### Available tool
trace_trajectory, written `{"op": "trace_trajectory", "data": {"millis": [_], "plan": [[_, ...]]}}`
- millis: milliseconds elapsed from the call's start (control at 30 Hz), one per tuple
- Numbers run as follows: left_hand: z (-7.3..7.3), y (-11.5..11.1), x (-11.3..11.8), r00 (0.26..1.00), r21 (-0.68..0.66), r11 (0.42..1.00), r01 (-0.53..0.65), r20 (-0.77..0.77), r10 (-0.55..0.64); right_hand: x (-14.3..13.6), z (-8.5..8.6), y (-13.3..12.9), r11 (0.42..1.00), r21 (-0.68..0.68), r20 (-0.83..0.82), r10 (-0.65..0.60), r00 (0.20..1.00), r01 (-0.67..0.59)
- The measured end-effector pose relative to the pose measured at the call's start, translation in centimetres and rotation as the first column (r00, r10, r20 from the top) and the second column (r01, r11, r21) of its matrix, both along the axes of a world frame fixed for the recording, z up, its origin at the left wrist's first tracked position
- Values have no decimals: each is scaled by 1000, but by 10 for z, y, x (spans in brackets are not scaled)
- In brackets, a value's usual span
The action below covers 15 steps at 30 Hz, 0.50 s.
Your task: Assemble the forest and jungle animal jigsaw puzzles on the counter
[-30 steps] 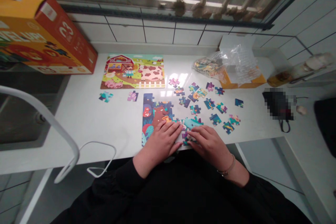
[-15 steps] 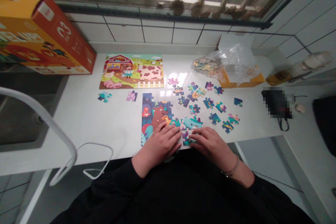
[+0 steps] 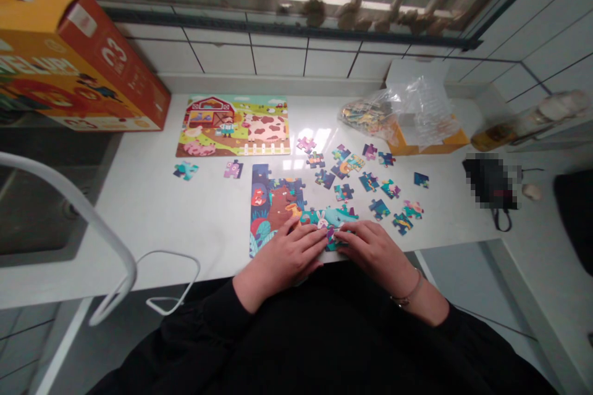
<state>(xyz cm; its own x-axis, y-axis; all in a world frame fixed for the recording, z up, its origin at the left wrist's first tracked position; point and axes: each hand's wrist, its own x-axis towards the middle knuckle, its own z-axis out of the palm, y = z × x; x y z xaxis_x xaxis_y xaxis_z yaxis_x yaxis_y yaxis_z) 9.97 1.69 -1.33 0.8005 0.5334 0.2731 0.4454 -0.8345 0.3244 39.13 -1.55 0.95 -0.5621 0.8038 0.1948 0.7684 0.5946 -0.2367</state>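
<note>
At the counter's near edge, our right hand (image 3: 372, 252) bends its fingertips over a purple-and-teal puzzle piece (image 3: 331, 243), though we cannot tell whether it pinches the piece or only presses it. Our left hand (image 3: 286, 253) lies palm down, fingertips at the piece's left side; whether it grasps anything underneath, we cannot tell either. The piece sits just below the rabbit picture in the part-joined puzzle (image 3: 283, 200); whether it interlocks there is hidden. We judge it light, stiff card, a little slippery on the smooth counter (image 3: 152, 216), with knobs that could bend if forced; opposite edges, away from those knobs, seem the best hold. Beyond our fingers, loose pieces (image 3: 380, 208) lie scattered. Farther back we see a farm picture (image 3: 234, 126), a clear plastic bag (image 3: 367, 118) and an orange box (image 3: 111, 68).
</note>
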Motion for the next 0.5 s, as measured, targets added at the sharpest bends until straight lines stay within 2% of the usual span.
{"op": "trace_trajectory", "data": {"millis": [333, 500], "plan": [[3, 0, 0, 997, -17, 1000, 24, -74, -25, -2, 1, 1, 1000, 11, 13, 11, 1000, -11], [3, -2, 5, 995, -5, 1000, 21, -102, -21, 7, 4, -1, 1000, 6, -77, -26, 997, 27]]}}
